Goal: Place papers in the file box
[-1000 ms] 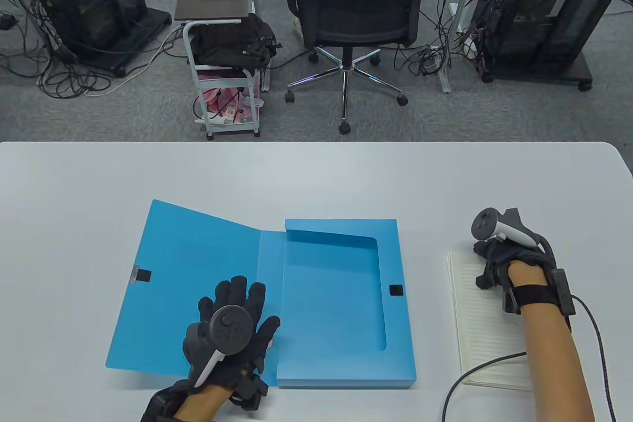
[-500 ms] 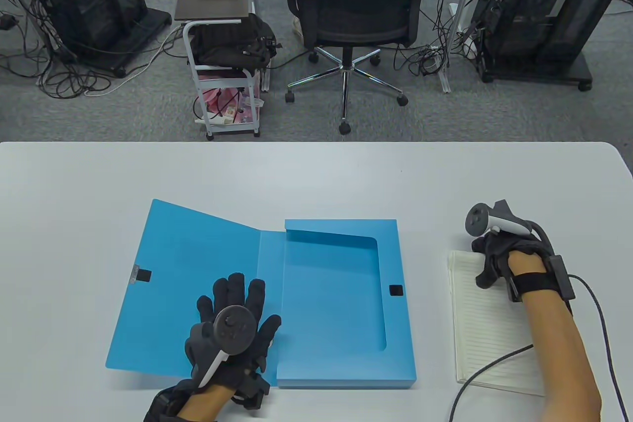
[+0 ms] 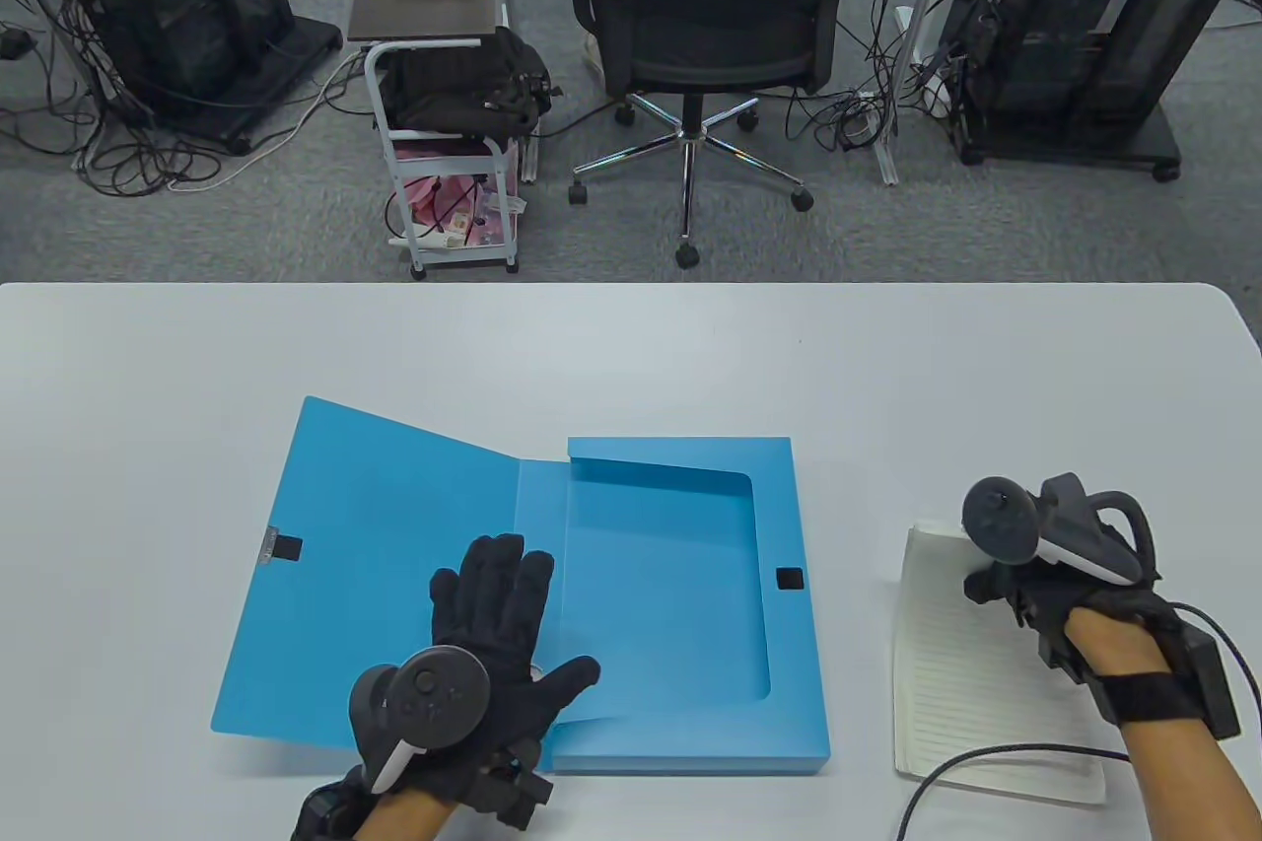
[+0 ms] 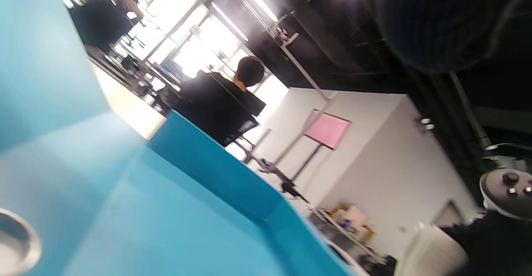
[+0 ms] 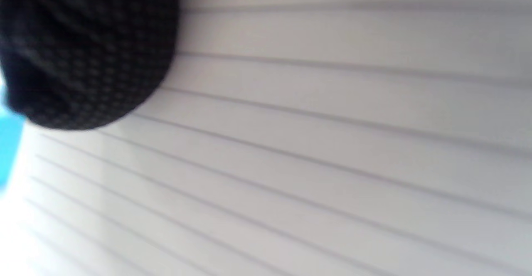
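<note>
The blue file box [image 3: 680, 585] lies open on the white table [image 3: 631, 348], its lid [image 3: 365, 535] folded flat to the left and its tray showing no papers. My left hand [image 3: 513, 624] rests flat with fingers spread on the lid and spine at the tray's near left corner. The left wrist view shows the box's blue inside [image 4: 166, 218]. A stack of lined papers [image 3: 976, 693] lies right of the box. My right hand [image 3: 1025, 599] grips its far end, which is lifted a little. In the right wrist view the lined sheet [image 5: 332, 163] fills the frame under a gloved finger [image 5: 83, 51].
The right glove's cable [image 3: 986, 762] loops over the papers' near end by the table's front edge. An office chair [image 3: 720, 23], a small cart [image 3: 444, 92] and equipment racks stand on the floor beyond the table's far edge.
My right hand has moved toward the near edge, and the papers have shifted with it, their far end lifting. My left hand has slid right and spread flat toward the tray.
</note>
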Demonstrator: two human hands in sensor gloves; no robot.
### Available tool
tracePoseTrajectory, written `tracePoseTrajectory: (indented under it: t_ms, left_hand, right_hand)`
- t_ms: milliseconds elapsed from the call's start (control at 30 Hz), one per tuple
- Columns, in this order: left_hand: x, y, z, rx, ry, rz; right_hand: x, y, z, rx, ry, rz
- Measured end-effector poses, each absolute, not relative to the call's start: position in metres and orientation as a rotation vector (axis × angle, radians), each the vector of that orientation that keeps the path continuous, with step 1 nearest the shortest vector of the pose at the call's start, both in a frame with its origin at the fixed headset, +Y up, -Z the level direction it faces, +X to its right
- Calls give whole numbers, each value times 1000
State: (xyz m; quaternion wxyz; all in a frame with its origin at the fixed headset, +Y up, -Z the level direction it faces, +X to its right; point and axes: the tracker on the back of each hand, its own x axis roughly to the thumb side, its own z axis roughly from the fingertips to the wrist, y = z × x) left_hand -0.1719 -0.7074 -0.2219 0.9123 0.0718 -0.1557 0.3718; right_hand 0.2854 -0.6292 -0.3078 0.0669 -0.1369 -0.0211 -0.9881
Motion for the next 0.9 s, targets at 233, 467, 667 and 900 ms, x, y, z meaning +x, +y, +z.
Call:
tracePoseTrajectory:
  t_ms: [233, 467, 667, 900]
  left_hand:
    - [-166, -697, -211, 184, -436, 865]
    - [-175, -703, -220, 94, -541, 1132]
    - [-195, -728, -237, 1, -551, 1530]
    - [-236, -732, -253, 18, -224, 1683]
  right_hand:
    - [179, -499, -205, -638, 407, -2706]
    - [52, -461, -195, -858, 583, -2665]
    - [-32, -480, -225, -974, 422, -2819]
    - [17, -515, -253, -694, 401, -2894]
